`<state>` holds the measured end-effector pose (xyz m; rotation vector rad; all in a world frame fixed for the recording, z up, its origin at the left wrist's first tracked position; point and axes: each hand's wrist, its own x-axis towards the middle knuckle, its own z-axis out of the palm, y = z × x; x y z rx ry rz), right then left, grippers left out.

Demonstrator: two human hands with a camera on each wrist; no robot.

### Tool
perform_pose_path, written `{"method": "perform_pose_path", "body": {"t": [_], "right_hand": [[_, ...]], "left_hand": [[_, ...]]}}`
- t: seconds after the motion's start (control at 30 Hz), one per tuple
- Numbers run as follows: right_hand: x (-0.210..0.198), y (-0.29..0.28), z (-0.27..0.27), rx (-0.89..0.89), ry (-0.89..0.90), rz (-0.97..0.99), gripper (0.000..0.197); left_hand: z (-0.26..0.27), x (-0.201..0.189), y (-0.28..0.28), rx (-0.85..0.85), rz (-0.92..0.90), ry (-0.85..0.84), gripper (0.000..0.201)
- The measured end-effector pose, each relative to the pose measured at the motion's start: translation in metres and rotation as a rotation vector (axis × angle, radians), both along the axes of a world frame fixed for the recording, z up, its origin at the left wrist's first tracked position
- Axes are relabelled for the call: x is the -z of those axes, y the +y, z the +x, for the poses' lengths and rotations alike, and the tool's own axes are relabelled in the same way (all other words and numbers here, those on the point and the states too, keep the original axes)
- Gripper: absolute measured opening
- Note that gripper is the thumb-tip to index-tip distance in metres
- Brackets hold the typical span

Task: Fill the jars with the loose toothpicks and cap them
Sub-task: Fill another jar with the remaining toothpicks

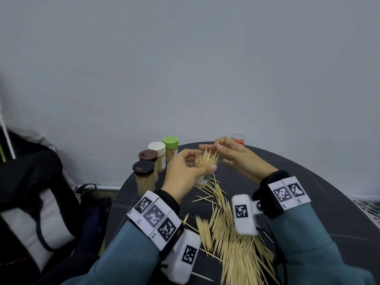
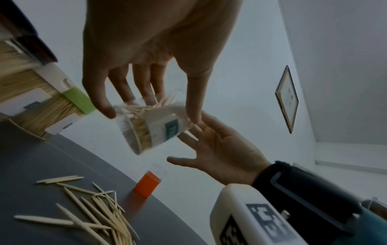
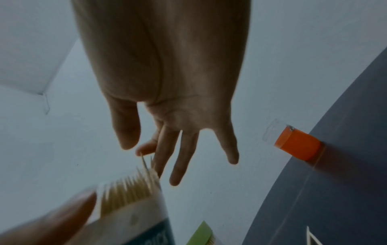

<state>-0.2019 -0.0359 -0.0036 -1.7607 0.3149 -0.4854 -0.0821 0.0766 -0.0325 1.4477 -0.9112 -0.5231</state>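
My left hand (image 1: pixel 195 164) grips a clear jar (image 1: pixel 204 179) with a white and teal label, lifted just off the dark round table (image 1: pixel 308 202) and tilted. Toothpicks (image 1: pixel 206 159) bristle unevenly out of its open mouth. My right hand (image 1: pixel 218 148) hovers over the jar mouth with fingers spread and nearly straight, fingertips at the toothpick tips. The left wrist view shows the jar (image 2: pixel 159 127) between the left hand's thumb and fingers, the right hand (image 2: pixel 220 149) open behind it. A large pile of loose toothpicks (image 1: pixel 236 243) lies near me. An orange-red cap (image 1: pixel 238 138) stands at the far edge.
Several capped, filled jars stand at the table's left rim: green lid (image 1: pixel 170 148), white lid (image 1: pixel 157 153), brown lid (image 1: pixel 148 159), dark lid (image 1: pixel 144 177). A black and white bag (image 1: pixel 30 202) sits left of the table. A plain wall rises close behind.
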Motion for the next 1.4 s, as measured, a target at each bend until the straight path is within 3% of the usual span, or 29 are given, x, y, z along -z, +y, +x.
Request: {"method": "perform_pose_path", "body": {"t": [0.2,0.4,0.63,0.9,1.27,1.4], "right_hand": [[0.0,-0.005,-0.001,0.09,-0.014,-0.174,0.015],[0.001,-0.003,0.003,0.089,-0.056,-0.179,0.012],[0.004,-0.006,0.005,0.141,-0.1,-0.196,0.008],[-0.005,0.002,0.003,0.032,-0.048,-0.222,0.011],[0.0,-0.005,0.006,0.269,0.017,-0.38,0.024],[-0.002,-0.003,0.006,0.203,0.047,-0.342,0.023]], "left_hand": [[0.004,-0.004,0.004,-0.147,-0.064,-0.187,0.053],[0.002,-0.006,0.006,-0.138,-0.075,-0.283,0.054],[0.001,-0.007,0.008,-0.094,-0.063,-0.337,0.053],[0.001,-0.005,0.007,-0.136,-0.015,-0.381,0.055],[-0.004,-0.006,0.011,-0.116,0.044,-0.431,0.053],[-0.003,-0.007,0.01,-0.127,0.03,-0.416,0.053]]}}
